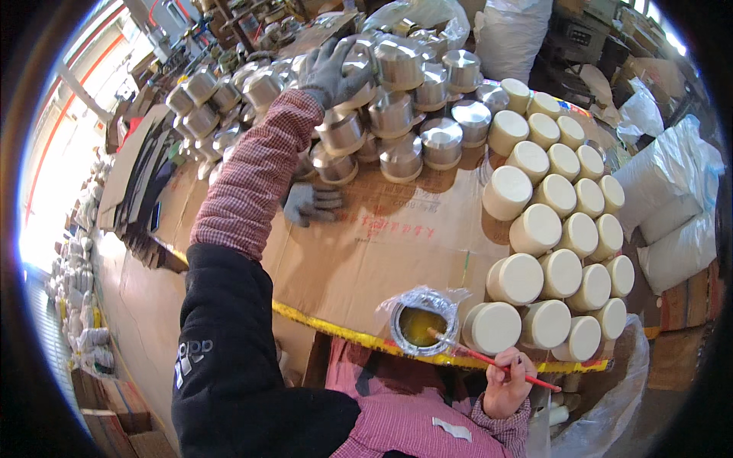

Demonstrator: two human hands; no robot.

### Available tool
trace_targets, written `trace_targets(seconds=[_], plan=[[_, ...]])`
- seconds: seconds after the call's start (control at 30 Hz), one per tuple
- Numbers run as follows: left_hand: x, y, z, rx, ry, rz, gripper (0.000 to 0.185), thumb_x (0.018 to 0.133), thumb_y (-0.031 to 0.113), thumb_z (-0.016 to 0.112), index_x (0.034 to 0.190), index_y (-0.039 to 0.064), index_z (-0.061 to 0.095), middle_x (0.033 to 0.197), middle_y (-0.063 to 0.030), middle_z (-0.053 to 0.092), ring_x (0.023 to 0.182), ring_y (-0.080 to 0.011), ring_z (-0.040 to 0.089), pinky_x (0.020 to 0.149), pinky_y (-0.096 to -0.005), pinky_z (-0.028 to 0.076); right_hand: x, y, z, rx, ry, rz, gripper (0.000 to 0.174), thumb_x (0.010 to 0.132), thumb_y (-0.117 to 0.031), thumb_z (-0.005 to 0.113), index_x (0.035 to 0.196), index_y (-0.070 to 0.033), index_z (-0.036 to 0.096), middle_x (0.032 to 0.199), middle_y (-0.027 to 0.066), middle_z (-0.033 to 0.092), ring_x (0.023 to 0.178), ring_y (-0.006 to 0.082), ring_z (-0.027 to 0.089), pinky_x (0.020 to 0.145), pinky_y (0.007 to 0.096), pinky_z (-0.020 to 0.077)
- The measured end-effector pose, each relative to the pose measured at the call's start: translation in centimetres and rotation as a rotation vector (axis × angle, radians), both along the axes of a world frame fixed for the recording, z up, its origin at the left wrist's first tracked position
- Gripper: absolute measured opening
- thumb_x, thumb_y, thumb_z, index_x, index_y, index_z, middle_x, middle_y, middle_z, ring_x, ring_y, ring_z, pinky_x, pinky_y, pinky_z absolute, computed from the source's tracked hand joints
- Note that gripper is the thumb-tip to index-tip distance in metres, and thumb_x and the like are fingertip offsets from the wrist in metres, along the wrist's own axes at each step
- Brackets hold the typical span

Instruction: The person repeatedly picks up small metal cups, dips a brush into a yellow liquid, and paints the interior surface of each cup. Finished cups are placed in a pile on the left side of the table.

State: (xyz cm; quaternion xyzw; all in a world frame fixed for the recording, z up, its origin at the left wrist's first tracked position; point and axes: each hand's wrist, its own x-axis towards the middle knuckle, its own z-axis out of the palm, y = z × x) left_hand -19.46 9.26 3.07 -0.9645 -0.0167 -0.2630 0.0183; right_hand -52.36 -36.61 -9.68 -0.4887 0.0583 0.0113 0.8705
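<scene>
My left hand, in a grey work glove, reaches over the far side of the table with its fingers spread around a shiny metal cup. Whether the fingers grip that cup is hidden. Bare, my right hand pinches a thin paintbrush with a red handle. The brush tip rests in a round can of yellow liquid, its rim wrapped in clear plastic film. Cream-coloured cylinders stand in rows to the right of the can. Metal cups are crowded and partly stacked at the back.
A loose grey glove lies on the cardboard-covered table, which has a yellow front edge. Flat cardboard sheets are stacked at the left. White sacks stand to the right, and a clear plastic bag hangs below the front right corner.
</scene>
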Motion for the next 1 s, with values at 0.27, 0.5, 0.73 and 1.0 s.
trace_targets(seconds=[0.27,0.5,0.73,1.0], plan=[[-28.2,7.8,-0.9,-0.264,-0.301,-0.225,0.027,0.094,0.028,0.063,0.103,0.004,0.073,0.099,-0.0103,0.072,0.092,-0.0233,0.068,0.082,-0.0341,0.053,0.1,-0.7,-0.2,0.165,-0.122,0.112,0.028,0.104,-0.02,0.046,0.081,-0.005,0.048,0.076,0.0004,0.034,0.062,0.008,0.032,0.057,0.0221,0.0268],[-61.5,12.8,-13.6,-0.883,-0.005,0.928,0.037,0.102,0.034,0.054,0.089,0.003,0.072,0.074,-0.0014,0.064,0.068,-0.0089,0.056,0.063,-0.0257,0.047,1.0,1.7,1.1,0.137,-0.088,0.225,0.035,0.107,-0.023,0.041,0.075,-0.01,0.035,0.075,-0.0005,0.033,0.059,0.0073,0.029,0.055,0.0234,0.0298],[-69.6,0.4,-25.9,-0.686,0.356,1.023,0.079,0.084,0.038,0.071,0.152,0.018,0.036,0.127,-0.0237,0.059,0.113,-0.0369,0.061,0.099,-0.0435,0.048,-1.1,5.7,2.1,0.067,-0.037,0.291,0.033,0.107,-0.024,0.043,0.078,-0.01,0.039,0.075,-0.0009,0.033,0.055,0.0061,0.028,0.05,0.0223,0.0251],[-65.6,0.7,-28.9,-0.644,0.383,0.809,0.039,0.078,0.008,0.071,0.116,0.014,0.065,0.141,-0.0208,0.046,0.12,-0.0409,0.055,0.099,-0.0435,0.048,-2.3,6.3,2.2,0.061,-0.02,0.29,0.031,0.108,-0.025,0.043,0.084,-0.006,0.047,0.074,-0.0006,0.035,0.056,0.006,0.03,0.05,0.0216,0.0263]])
